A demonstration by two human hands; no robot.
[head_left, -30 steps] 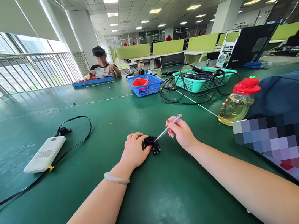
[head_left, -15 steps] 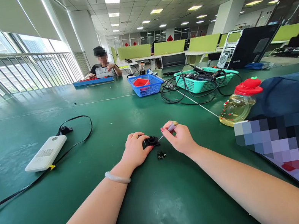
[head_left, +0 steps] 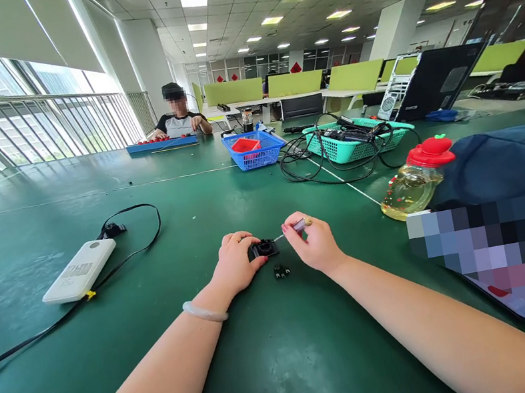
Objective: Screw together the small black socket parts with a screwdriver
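Left hand (head_left: 234,264) clamped on black part (head_left: 265,247), mid green table (head_left: 122,377). Right hand (head_left: 314,245) pinching screwdriver (head_left: 293,227), tip at part. Small black piece (head_left: 281,271) loose just below. White box (head_left: 78,271) label too small to read. No legible writing anywhere. Bottle (head_left: 417,179) part hidden by blue cap (head_left: 515,162); area below it blurred.

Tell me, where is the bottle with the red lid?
The bottle lies tilted on the green table, right of the right hand, against a dark blue cap.
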